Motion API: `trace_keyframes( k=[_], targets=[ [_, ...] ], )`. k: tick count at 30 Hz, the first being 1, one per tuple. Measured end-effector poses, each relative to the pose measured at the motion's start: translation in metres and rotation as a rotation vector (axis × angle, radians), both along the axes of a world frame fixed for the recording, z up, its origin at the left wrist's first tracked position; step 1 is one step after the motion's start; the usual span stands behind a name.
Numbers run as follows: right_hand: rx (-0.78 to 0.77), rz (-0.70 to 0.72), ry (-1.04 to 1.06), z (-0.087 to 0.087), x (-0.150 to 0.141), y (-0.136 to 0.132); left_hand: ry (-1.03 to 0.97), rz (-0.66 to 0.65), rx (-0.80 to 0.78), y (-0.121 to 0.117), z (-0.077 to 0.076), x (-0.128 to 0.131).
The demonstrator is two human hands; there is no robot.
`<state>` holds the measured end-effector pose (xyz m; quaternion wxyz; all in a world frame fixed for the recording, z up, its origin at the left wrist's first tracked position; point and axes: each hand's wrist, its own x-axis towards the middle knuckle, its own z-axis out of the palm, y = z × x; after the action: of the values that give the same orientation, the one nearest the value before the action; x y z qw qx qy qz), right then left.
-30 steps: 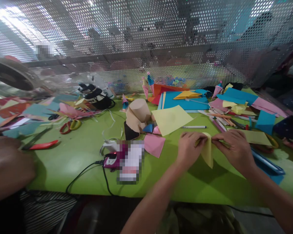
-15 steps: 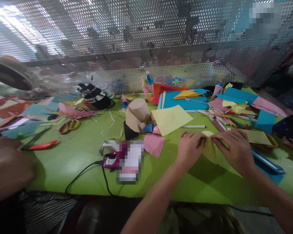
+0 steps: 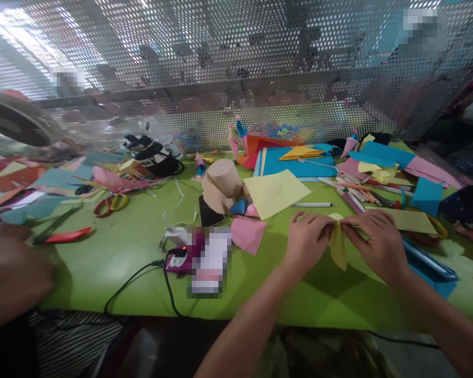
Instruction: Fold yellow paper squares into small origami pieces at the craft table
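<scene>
A piece of yellow paper [image 3: 338, 247] hangs between my two hands, curled narrow, with its lower tip pointing down above the green tabletop [image 3: 284, 299]. My left hand [image 3: 308, 239] pinches its upper left edge between thumb and fingers. Opposite it, my right hand [image 3: 376, 239] pinches the upper right edge. A pale rounded part of the paper shows above the fingertips. Just beyond my left hand lie a white pen [image 3: 312, 205] and a flat light-yellow sheet [image 3: 276, 193]. A blue case-like object [image 3: 429, 260] sits beside my right wrist.
Left of my arms are a phone [image 3: 211, 262], a purple power strip with cables [image 3: 177, 260] and a pink paper [image 3: 248, 234]. A tape roll [image 3: 223, 178] stands behind. Scissors [image 3: 111, 203] and a red-handled knife [image 3: 69, 235] lie left, near another person's arm [image 3: 16, 268].
The yellow paper has turned or curled from a wider cone to a narrower strip between my fingers. Both hands keep their pinch and have barely moved.
</scene>
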<state>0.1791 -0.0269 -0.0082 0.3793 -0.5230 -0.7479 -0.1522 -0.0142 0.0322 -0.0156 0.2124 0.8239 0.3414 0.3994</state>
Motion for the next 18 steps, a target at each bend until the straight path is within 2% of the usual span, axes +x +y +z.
trace_keyframes(
  k=[6, 18],
  targets=[
    [0.017, 0.033, -0.032, 0.0039, -0.0024, -0.0012, 0.018, -0.022, -0.04, -0.0008, 0.0032, 0.0006],
    [0.002, 0.057, -0.001, 0.0042, 0.0002, -0.0031, 0.014, -0.038, 0.014, -0.0028, 0.0037, -0.0015]
  ],
)
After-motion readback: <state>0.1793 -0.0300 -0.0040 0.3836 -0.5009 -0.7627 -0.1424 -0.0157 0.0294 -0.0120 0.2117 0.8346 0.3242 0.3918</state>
